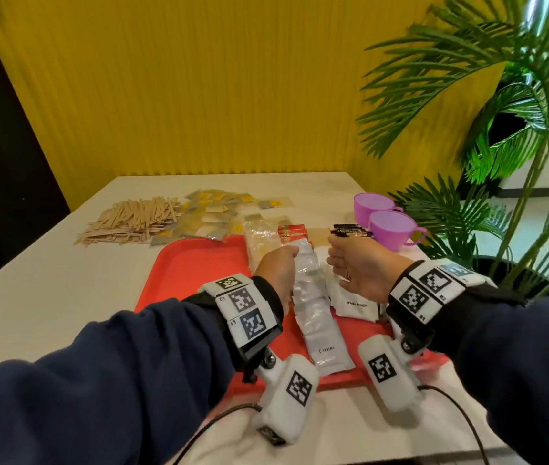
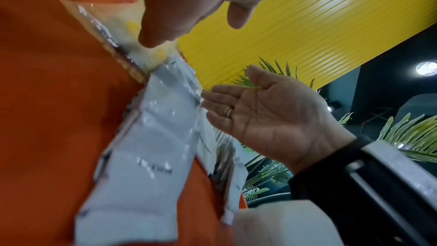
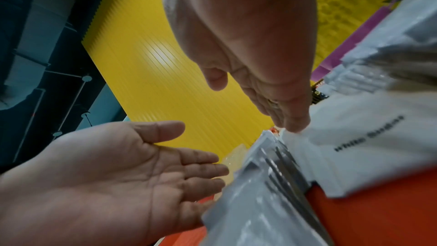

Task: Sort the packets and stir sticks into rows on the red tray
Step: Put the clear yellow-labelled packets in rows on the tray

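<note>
From the head view, a red tray (image 1: pixel 196 266) sits on the white tabletop (image 1: pixel 48 286) with a row of silvery cream packets (image 1: pixel 316 310) running down its middle and white sugar packets (image 1: pixel 353 305) just to the right. The left hand (image 1: pixel 278 270) stands edge-on against the left side of the cream row, and the right hand (image 1: pixel 363 270) stands palm inward on the other side, fingers straight, neither holding anything. Beyond the tray lie a heap of wooden stir sticks (image 1: pixel 135 219), loose yellow-marked packets (image 1: pixel 219 213), black sticks (image 1: pixel 350 229) and two purple cups (image 1: pixel 390 226)

From the left wrist, the right hand (image 2: pixel 267 117) is open, fingertips at the edge of the cream packets (image 2: pixel 151 137) on the tray (image 2: pixel 47 100)

From the right wrist, the left hand (image 3: pixel 113 171) is open with straight fingers against the cream packets (image 3: pixel 255 203), and the sugar packets (image 3: pixel 369 147) lie alongside on the tray (image 3: pixel 390 212)
</note>
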A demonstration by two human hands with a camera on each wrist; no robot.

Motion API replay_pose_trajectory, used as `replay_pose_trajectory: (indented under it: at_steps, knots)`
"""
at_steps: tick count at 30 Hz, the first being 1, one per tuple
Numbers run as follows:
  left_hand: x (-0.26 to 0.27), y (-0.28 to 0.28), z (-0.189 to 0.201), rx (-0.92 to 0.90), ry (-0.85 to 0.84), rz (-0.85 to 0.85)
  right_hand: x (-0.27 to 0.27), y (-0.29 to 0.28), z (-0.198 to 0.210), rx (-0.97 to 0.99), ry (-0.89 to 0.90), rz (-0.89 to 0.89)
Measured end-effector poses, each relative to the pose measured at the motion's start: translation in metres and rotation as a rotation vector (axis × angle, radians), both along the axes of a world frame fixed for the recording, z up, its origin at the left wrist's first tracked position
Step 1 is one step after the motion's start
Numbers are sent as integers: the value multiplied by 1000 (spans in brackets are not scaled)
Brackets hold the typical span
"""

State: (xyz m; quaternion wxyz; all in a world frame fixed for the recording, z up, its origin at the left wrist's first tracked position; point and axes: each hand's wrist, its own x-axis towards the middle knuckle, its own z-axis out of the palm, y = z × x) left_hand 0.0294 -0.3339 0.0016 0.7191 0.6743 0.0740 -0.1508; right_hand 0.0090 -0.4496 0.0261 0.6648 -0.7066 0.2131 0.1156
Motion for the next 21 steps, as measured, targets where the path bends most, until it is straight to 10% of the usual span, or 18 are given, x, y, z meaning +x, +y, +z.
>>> replay_pose_trajectory:
  at_steps: [11, 16, 21]
  knots:
    - [-14, -19, -9, -108, -2, 38, -42, 6, -7, 210, -90, 33]
    - [77, -30, -105, -123, 41, 57, -40, 5, -8, 214, -118, 16]
    - [-12, -27, -11, -141, 10, -3, -41, 3, -8, 221, -98, 40]
